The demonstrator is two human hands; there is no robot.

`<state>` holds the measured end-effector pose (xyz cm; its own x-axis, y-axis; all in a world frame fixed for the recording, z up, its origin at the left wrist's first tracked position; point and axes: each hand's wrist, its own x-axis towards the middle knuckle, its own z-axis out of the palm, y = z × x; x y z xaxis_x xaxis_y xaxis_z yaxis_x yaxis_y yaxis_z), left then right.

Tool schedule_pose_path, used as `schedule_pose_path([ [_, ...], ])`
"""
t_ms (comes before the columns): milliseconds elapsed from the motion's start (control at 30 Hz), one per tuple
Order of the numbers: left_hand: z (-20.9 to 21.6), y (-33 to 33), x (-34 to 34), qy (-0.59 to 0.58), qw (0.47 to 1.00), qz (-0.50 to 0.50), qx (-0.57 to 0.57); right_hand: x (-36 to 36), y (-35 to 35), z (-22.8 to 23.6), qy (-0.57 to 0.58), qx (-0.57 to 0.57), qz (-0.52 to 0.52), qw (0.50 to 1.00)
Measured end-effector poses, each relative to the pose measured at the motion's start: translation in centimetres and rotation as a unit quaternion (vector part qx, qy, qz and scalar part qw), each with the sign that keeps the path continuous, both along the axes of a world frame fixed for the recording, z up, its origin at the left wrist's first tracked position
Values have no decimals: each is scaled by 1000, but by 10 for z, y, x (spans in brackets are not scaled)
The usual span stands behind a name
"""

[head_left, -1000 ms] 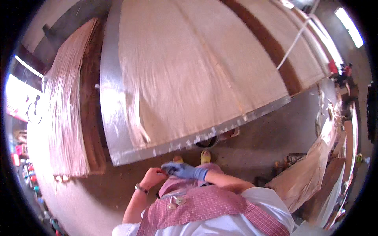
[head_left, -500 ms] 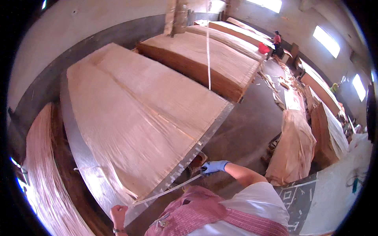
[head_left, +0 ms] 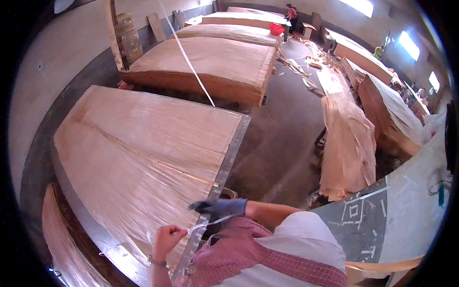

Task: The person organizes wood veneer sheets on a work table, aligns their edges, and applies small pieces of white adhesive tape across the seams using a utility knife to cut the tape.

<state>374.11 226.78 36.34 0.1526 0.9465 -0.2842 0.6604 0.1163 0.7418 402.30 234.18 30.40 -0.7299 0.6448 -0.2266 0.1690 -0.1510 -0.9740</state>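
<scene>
A wide pale wood veneer sheet (head_left: pixel 143 158) covers the slanted table before me, with a long split running down it. At the table's near right edge, my bare left hand (head_left: pixel 167 240) is closed in a pinch on the end of a narrow white tape strip (head_left: pixel 219 220). The strip runs from there to the right, passing below my right hand (head_left: pixel 219 207). That hand wears a blue glove with dark fingertips and reaches left over the sheet's edge. Its fingers look stretched out, though slightly blurred. Short white tape pieces line the grey table edge (head_left: pixel 230 152).
Tall veneer stacks (head_left: pixel 205 57) stand beyond the table. A white cord (head_left: pixel 187 53) hangs ahead. Loose veneer (head_left: pixel 348 143) drapes to the right, near a grey surface with tape pieces (head_left: pixel 358 222). Far off, a person (head_left: pixel 291 13) stands by a red basin (head_left: pixel 276 29).
My view has swung to the right. My right hand has moved left over the sheet, closer to my left hand. The tape span between them is shorter, and my left hand now pinches its end.
</scene>
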Motion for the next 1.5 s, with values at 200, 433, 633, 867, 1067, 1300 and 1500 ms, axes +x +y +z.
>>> schedule_pose_path([
  [200, 30, 44, 8, 6, 998, 45, 41, -44, 31, -5, 58, -129, 100, 985],
  [433, 6, 9, -38, -199, 937, 262, -114, -99, 93, -10, 7, -25, 150, 988],
  [633, -30, -57, -77, -330, 800, 500, -24, -173, 156, -39, -24, 37, 200, 979],
  [867, -112, -239, -60, -330, 679, 652, -72, -243, 171, -66, -175, 267, 45, 947],
  [1067, -251, -436, 13, -295, 651, 685, -145, -269, 107, -27, -108, 194, -52, 974],
  [1300, -293, -632, 69, -159, 590, 740, -280, -303, -136, -56, -194, 63, 244, 948],
  [1500, -282, -771, 29, -208, 497, 815, -212, -374, -357, -105, -304, -4, 425, 852],
])
